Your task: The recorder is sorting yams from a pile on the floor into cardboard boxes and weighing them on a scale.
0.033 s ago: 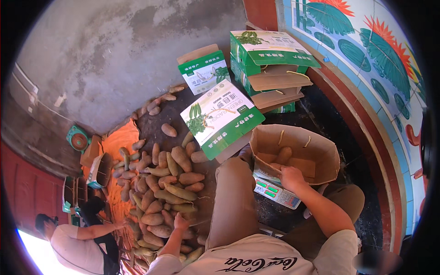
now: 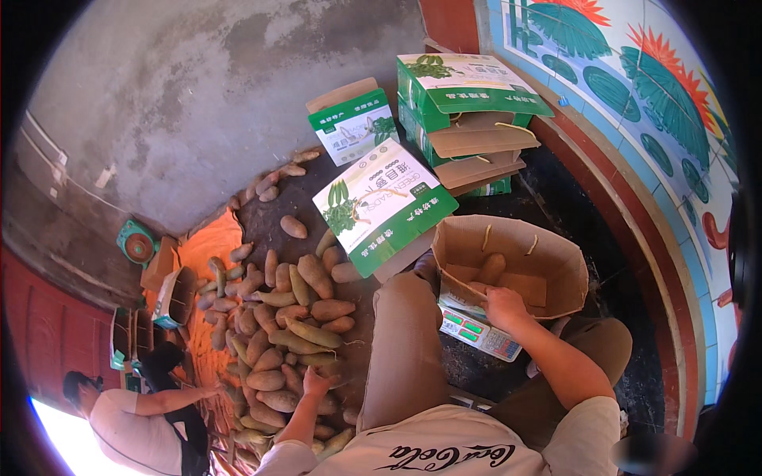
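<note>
Over the near right side of a floor pile of soil-covered radishes (image 2: 270, 381) is my left hand (image 2: 317, 384). Its thumb stands apart from the fingers, and I make out nothing in its grasp. My right hand (image 2: 506, 308) is closed over the near rim of an open cardboard box (image 2: 556, 305), with its fingertips inside. A brown radish (image 2: 493, 268) lies in the box beside those fingers, and part of another shows next to it. Under the box, a digital scale (image 2: 476, 333) with lit green displays and a keypad stands between my knees.
A green-and-white carton (image 2: 385, 206) lies beyond my left knee. Behind it are a stack of cartons (image 2: 468, 87) and another carton (image 2: 353, 127). At the far left a co-worker (image 2: 135, 428) reaches toward the pile, near an orange sheet (image 2: 208, 242) and a green dial scale (image 2: 136, 241).
</note>
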The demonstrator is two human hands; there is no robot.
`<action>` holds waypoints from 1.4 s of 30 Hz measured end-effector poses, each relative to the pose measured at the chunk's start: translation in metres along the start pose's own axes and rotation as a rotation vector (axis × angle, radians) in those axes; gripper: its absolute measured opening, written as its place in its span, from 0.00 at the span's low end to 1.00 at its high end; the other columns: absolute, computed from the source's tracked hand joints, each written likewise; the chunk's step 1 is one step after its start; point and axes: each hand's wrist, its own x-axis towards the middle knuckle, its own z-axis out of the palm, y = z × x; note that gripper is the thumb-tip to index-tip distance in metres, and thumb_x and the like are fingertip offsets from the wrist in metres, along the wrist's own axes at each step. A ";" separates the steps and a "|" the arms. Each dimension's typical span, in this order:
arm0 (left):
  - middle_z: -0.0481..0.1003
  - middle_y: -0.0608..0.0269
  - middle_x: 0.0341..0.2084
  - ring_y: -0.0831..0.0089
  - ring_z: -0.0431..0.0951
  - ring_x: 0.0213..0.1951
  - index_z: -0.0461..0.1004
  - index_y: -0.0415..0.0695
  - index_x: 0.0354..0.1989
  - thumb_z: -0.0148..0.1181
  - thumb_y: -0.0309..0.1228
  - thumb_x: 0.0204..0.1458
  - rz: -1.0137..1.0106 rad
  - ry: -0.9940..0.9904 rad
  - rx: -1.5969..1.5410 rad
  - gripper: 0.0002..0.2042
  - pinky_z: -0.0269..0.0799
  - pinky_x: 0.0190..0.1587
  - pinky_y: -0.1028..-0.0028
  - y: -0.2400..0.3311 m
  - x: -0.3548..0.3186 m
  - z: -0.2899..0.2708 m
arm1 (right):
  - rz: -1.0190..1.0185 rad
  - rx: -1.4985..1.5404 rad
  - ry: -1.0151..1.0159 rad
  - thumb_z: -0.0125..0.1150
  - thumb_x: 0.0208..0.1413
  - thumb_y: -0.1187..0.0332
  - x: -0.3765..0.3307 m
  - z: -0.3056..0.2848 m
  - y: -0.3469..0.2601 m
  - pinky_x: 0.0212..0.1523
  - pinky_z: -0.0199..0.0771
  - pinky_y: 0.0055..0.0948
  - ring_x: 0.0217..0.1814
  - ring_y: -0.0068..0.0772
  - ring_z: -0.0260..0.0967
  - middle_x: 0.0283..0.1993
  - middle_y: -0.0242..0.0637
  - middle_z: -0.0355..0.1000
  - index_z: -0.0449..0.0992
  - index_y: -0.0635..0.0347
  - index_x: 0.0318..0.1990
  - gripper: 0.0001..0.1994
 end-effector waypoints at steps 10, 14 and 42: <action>0.69 0.60 0.38 0.71 0.70 0.40 0.63 0.39 0.46 0.69 0.32 0.37 0.052 0.139 -0.997 0.27 0.67 0.43 0.73 0.130 0.010 -0.092 | -0.156 -0.054 0.009 0.55 0.47 0.61 -0.008 0.004 0.004 0.40 0.70 0.41 0.38 0.46 0.72 0.31 0.48 0.73 0.75 0.62 0.34 0.14; 0.68 0.61 0.39 0.71 0.70 0.41 0.62 0.40 0.46 0.66 0.30 0.41 0.160 0.161 -1.166 0.24 0.68 0.43 0.72 0.204 -0.009 -0.137 | -0.237 -0.148 -0.114 0.54 0.48 0.57 -0.021 -0.033 -0.012 0.39 0.70 0.39 0.40 0.44 0.72 0.34 0.46 0.74 0.75 0.60 0.37 0.16; 0.71 0.59 0.43 0.73 0.71 0.45 0.65 0.38 0.51 0.54 0.27 0.52 0.477 -0.089 -0.925 0.17 0.66 0.46 0.74 0.302 0.002 -0.108 | -0.075 -0.196 0.236 0.67 0.34 0.68 -0.013 -0.077 0.042 0.52 0.59 0.39 0.51 0.44 0.62 0.45 0.45 0.65 0.57 0.49 0.59 0.38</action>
